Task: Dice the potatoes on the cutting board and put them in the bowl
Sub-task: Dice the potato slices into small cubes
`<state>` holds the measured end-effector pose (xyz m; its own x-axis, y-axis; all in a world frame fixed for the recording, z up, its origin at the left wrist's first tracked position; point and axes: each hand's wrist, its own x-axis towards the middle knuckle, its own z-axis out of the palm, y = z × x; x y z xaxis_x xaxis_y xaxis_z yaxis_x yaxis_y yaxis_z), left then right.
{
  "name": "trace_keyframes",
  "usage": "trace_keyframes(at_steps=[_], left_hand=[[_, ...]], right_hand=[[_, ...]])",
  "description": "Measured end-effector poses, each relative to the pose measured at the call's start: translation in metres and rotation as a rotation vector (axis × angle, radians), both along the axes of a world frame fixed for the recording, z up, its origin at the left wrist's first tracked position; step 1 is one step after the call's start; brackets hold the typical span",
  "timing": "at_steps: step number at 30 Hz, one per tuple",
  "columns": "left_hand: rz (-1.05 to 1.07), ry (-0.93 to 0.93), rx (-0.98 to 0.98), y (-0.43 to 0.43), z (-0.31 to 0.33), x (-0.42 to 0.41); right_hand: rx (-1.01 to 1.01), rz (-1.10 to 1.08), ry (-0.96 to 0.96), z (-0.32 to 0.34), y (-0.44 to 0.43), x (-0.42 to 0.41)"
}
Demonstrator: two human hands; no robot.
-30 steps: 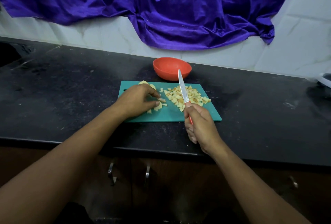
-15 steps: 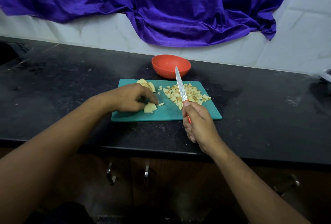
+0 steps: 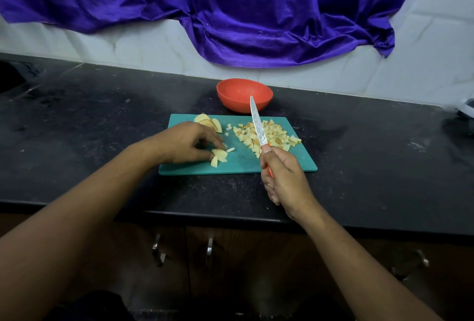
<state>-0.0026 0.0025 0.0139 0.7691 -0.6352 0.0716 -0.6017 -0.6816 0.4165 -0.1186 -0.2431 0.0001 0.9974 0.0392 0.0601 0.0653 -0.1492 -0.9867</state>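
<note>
Two bare hands show on my feed, both at a teal rectangular plastic cutting board (image 3: 243, 163) lying on the black stone worktop (image 3: 102, 120). The left hand (image 3: 183, 142) has its fingers (image 3: 211, 140) bent down and gathered, pinching a small stack of pale potato slices (image 3: 219, 156) near the board's front left. The right hand (image 3: 284, 179) has its fingers wrapped round the red handle of a steel-bladed knife (image 3: 257, 125), whose blade is raised and points away from me over a heap of diced potato (image 3: 275, 137) on the board's right half. I see larger potato wedges (image 3: 206, 121) at the far left corner. Just beyond the board stands a round red plastic bowl (image 3: 239, 92). Purple satin cloth (image 3: 230, 13) hangs behind.
</note>
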Motion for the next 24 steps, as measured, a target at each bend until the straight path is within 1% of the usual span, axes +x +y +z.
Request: trace_keyframes(at_steps=[3,6,12,19,22,24], left_hand=[[0.125,-0.139,-0.046,-0.010,-0.009,-0.015],[0.221,-0.196,-0.052,-0.019,-0.013,-0.025],[0.328,-0.188,-0.063,-0.027,-0.014,-0.030],[0.464,-0.233,-0.078,-0.040,-0.019,-0.038],[0.464,-0.223,-0.094,-0.040,-0.024,-0.042],[0.425,-0.209,-0.179,-0.033,-0.027,-0.046]], right_hand=[[0.000,-0.008,-0.004,0.001,0.000,-0.001],[-0.008,-0.008,-0.011,0.001,0.001,-0.002],[-0.009,-0.012,-0.008,0.002,0.002,-0.003],[-0.017,-0.018,-0.011,0.003,0.003,-0.003],[-0.026,-0.019,-0.012,0.002,0.003,-0.004],[-0.026,-0.018,-0.010,0.002,0.003,-0.004]])
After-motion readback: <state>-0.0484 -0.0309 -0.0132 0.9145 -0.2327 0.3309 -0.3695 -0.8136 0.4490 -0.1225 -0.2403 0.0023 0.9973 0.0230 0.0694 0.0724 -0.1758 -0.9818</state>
